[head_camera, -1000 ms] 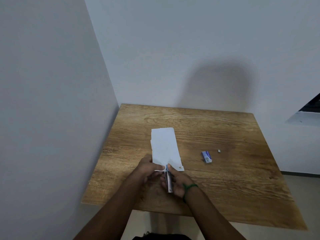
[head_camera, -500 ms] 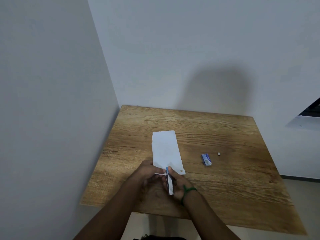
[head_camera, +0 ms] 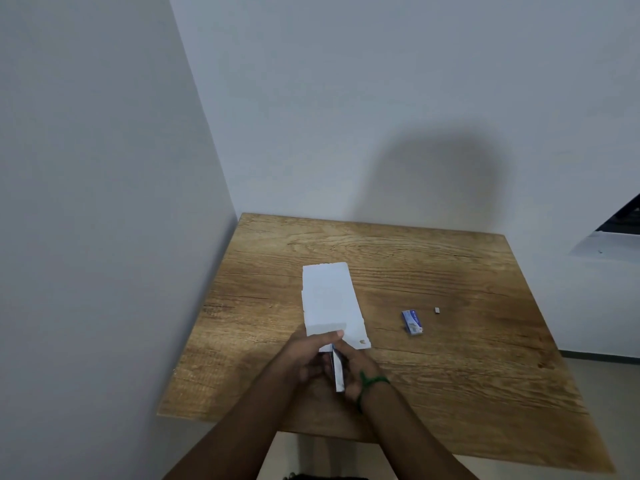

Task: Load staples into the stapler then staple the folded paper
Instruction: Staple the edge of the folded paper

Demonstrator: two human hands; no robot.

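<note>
On the wooden table the folded paper lay flat, its near edge pinned under the left hand. The right hand was closed around the stapler at that edge, so stapling seemed underway; next came a firm squeeze. The staple box sat well apart.

A plain room, maybe in a home or office. A brown wooden bench sits pushed into a corner of bare white walls, above a pale floor.
</note>
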